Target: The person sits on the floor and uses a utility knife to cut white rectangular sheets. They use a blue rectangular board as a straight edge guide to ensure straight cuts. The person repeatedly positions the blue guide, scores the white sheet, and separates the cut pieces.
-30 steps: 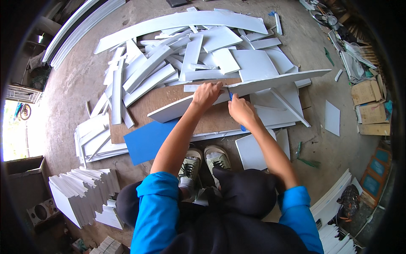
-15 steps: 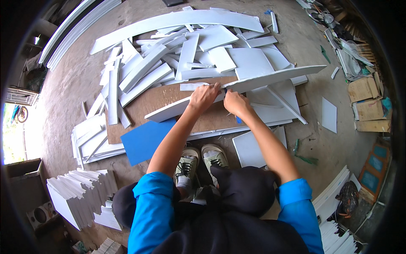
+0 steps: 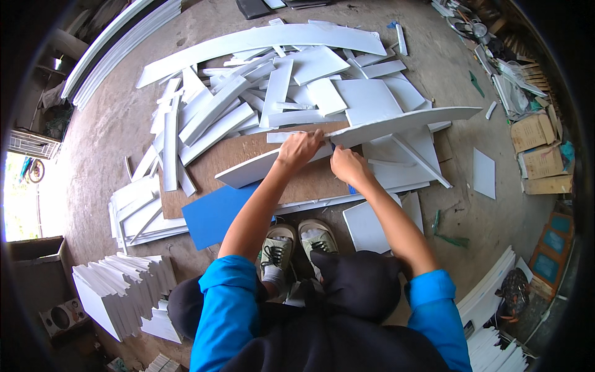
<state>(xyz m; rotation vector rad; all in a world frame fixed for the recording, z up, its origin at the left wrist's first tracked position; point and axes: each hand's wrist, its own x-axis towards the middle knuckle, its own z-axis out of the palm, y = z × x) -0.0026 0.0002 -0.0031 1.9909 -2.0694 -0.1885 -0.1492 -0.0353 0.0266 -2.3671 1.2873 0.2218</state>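
Observation:
A long white board (image 3: 403, 121), thin and foam-like, stands tilted on edge across a brown wooden board (image 3: 214, 156). My left hand (image 3: 300, 149) is closed on the white board's upper edge near its middle. Just to the right, my right hand (image 3: 349, 167) is closed round a slim blue tool, seemingly a cutter; its blue end (image 3: 352, 189) shows below the fist, and its blade cannot be made out. The fist is close to the white board's near face. A blue sheet (image 3: 217, 214) lies partly under the wooden board's near side.
Beyond the wooden board lies a heap of white offcuts (image 3: 217, 111), with a long curved white strip (image 3: 260, 48) behind it. Stacked white panels (image 3: 127, 288) stand at lower left. Cardboard (image 3: 533, 133) lies at the right. My shoes (image 3: 277, 251) are close to the wooden board's near edge.
My right hand has moved slightly down and away from the white board's top edge, with the blue tool in it. My left hand keeps its hold. The whole view has shifted a little.

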